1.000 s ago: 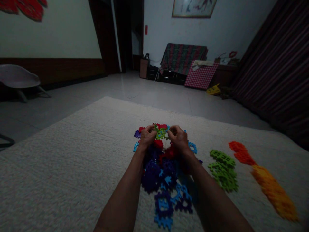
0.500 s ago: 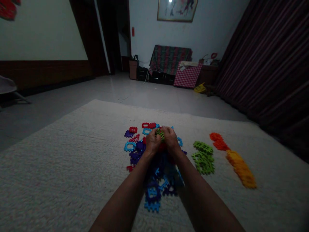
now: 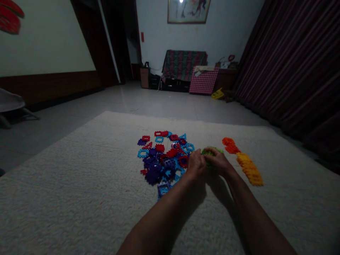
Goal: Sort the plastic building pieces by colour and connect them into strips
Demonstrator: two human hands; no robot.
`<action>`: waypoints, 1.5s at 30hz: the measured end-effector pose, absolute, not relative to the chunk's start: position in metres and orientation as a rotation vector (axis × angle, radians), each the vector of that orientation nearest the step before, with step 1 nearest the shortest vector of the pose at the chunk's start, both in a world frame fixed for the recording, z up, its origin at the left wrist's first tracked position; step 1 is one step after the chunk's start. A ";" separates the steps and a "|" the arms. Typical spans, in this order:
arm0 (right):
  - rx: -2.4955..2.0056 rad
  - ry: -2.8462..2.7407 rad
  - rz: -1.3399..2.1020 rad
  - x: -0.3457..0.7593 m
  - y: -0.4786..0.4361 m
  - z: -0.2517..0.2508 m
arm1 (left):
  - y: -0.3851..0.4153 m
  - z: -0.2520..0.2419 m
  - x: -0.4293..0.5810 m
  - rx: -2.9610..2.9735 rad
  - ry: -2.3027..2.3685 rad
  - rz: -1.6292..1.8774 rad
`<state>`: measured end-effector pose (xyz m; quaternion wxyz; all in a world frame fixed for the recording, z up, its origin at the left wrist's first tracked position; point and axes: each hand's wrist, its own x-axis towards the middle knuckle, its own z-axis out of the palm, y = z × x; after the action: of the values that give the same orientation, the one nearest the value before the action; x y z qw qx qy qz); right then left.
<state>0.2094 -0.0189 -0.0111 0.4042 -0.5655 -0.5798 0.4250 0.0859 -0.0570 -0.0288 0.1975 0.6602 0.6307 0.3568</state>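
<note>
My right hand (image 3: 217, 160) reaches over the green toothed building pieces (image 3: 209, 150), its thumb and fingers curled around some of them. Close beside it on the left is my left hand (image 3: 196, 163), with fingers bent inward; whatever they hold is hidden. Both hands cover much of the green heap. To their left lies a loose pile of red pieces (image 3: 172, 152), dark purple pieces (image 3: 154, 176) and light blue pieces (image 3: 143, 153), all flat with toothed edges, some with cut-out middles.
Orange pieces (image 3: 230, 145) and an overlapping row of yellow pieces (image 3: 249, 169) lie to the right on the cream rug (image 3: 92, 177). Beyond its far edge is a tiled floor (image 3: 119, 101). A dark curtain (image 3: 287, 60) hangs along the right side.
Both hands have moved right, from above the mixed pile to the green heap, taking the green piece out of the pile area. The view has shifted slightly.
</note>
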 end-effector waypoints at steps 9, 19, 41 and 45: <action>-1.412 -1.277 0.939 0.252 -0.011 -0.015 | -0.088 -0.030 -0.023 2.444 1.616 0.352; -1.416 -1.134 0.897 0.248 -0.022 -0.011 | -0.076 -0.023 -0.018 2.442 1.829 0.472; -1.462 -1.158 0.738 0.262 -0.026 -0.017 | -0.072 -0.069 0.076 2.132 1.943 0.711; -1.409 -1.140 0.804 0.265 -0.021 -0.028 | -0.073 -0.071 0.052 2.172 1.971 0.661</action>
<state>0.2652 -0.0214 -0.0279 0.5475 -0.5948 -0.4810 0.3392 0.0517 -0.0727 -0.0712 0.0674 0.7209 0.6540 0.2192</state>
